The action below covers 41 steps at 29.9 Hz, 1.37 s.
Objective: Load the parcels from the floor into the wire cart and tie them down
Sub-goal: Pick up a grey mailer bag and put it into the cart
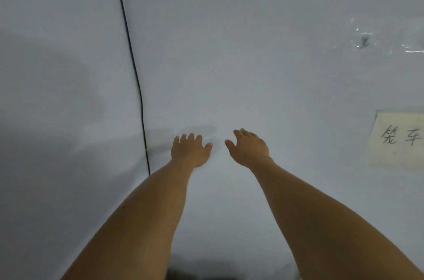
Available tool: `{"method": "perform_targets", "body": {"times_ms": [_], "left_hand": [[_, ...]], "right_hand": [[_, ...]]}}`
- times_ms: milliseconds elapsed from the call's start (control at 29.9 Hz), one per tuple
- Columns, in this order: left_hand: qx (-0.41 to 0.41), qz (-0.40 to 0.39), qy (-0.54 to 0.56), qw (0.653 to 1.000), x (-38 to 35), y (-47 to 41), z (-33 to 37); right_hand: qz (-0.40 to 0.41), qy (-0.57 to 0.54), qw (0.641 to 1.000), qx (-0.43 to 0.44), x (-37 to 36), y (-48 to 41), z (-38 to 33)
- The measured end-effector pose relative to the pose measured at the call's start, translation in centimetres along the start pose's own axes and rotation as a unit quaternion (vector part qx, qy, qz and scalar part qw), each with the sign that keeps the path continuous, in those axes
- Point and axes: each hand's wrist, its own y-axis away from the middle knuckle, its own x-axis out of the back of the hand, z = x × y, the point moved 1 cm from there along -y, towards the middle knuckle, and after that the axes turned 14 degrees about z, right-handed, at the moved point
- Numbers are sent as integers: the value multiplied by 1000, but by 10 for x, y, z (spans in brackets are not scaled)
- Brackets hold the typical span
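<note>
Hands only are in view: the left hand (pixel 190 151) and the right hand (pixel 249 147) reach forward side by side, near each other but apart, in front of a white wall (pixel 229 27). Both have fingers spread and relaxed and grasp nothing; whether the fingertips touch the wall cannot be told. No parcel and no wire cart appear, so where the task's things lie cannot be seen; they are presumably below or behind this view.

Judging by the empty hands, this looks like a moment between steps, not a lift or a tie. The next move likely calls for turning the head down toward the floor, finding a parcel and taking it in both hands.

Counted: two hands, no parcels, no cart. One black cable (pixel 135 73) runs down the wall's left part. One paper label (pixel 399 138) with handwritten characters sits at the wall's right edge, and one patch of clear tape (pixel 364 42) lies above it.
</note>
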Motion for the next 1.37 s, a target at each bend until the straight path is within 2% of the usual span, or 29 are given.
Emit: {"method": "perform_targets", "body": {"times_ms": [134, 267, 467, 601, 701, 868, 968, 1135, 1269, 1369], "left_hand": [[42, -82, 137, 986, -90, 7, 1], [141, -194, 235, 942, -226, 51, -8], [272, -308, 248, 877, -443, 166, -54], [371, -331, 255, 829, -562, 261, -91], [433, -332, 264, 795, -616, 317, -105], [454, -312, 302, 778, -652, 368, -109], [452, -291, 313, 783, -653, 375, -110], [417, -238, 308, 821, -649, 377, -99], [414, -217, 311, 827, -633, 367, -90], [414, -227, 333, 816, -611, 352, -84]], "right_hand": [[-40, -139, 976, -160, -74, 19, 20], [-112, -172, 941, -268, -190, 72, 50], [-250, -172, 886, -351, -389, 197, 84], [-319, -157, 850, -388, -505, 294, 101], [-353, -144, 826, -416, -560, 354, 110], [-329, -160, 826, -430, -602, 407, 107], [-304, -161, 836, -428, -615, 411, 99], [-294, -161, 854, -398, -620, 412, 86], [-277, -172, 838, -437, -614, 409, 85], [-246, -193, 836, -452, -594, 396, 81]]}}
